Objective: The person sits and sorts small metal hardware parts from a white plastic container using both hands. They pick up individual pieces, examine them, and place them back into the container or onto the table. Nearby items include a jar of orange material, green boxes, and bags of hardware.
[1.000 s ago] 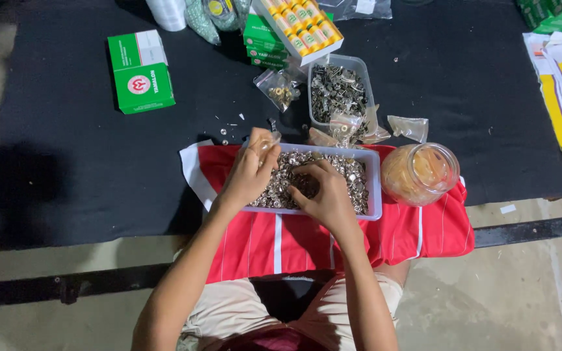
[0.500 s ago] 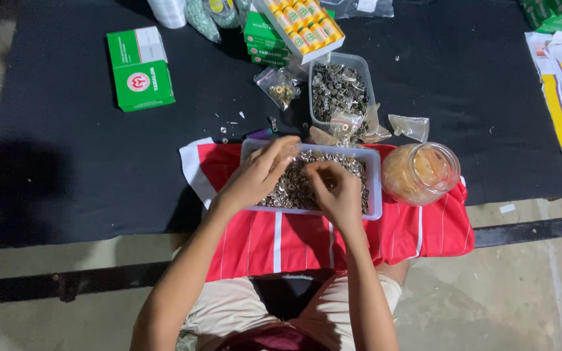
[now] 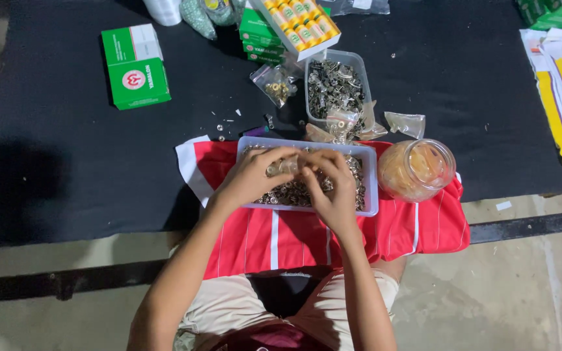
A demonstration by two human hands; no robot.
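Plainly, much is hard to read: the small metal pieces (image 3: 294, 192) in the tray (image 3: 372, 188) blur into a silvery heap, and both hands cover the middle of it. Whatever the fingertips meet on is too small to name. The left hand (image 3: 255, 175) and right hand (image 3: 333, 185) come together over the tray, fingers curled inward and tips touching, as if pinching a tiny piece between them; what exactly is pinched cannot be told. Both forearms reach up from the lap, elbows cut off by the lower edge. The tray sits on a red cloth (image 3: 281, 237) at the near edge of the black tabletop (image 3: 66, 162). Just right of it stands a clear jar (image 3: 417, 169). Behind it lies a second tub (image 3: 336, 81) of dark metal parts, and a green box (image 3: 134, 65) lies well to the left.
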